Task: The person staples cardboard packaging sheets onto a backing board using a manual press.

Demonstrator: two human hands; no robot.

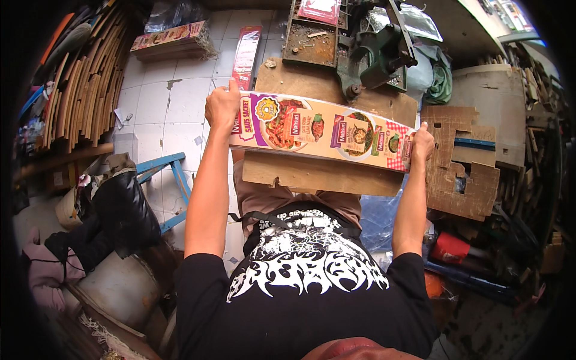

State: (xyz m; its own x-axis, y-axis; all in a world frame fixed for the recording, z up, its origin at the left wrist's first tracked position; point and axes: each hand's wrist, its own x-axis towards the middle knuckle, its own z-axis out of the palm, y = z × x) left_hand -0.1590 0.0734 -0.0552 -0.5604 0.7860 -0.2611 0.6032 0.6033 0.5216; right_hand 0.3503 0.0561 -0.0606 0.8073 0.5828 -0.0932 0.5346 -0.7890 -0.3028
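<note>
My left hand (222,107) is closed round the left end of a long printed cardboard strip (327,133), and my right hand (422,145) grips its right end. Food pictures, with purple and red checked patches, cover the strip's upper face. It is held out in front of my body, sloping slightly down to the right. Whether it is one sheet or several layers, I cannot tell. Beneath it lies a brown wooden board (318,174), partly hidden by the strip. Just beyond is a dark green metal machine (372,66).
A worn metal tray (311,42) holding scraps adjoins the machine. On the white tiled floor lie a red-and-white strip (246,54) and a printed stack (174,41). A blue frame (177,180) and black bag (125,204) stand left; cut brown boards (459,168) lie right.
</note>
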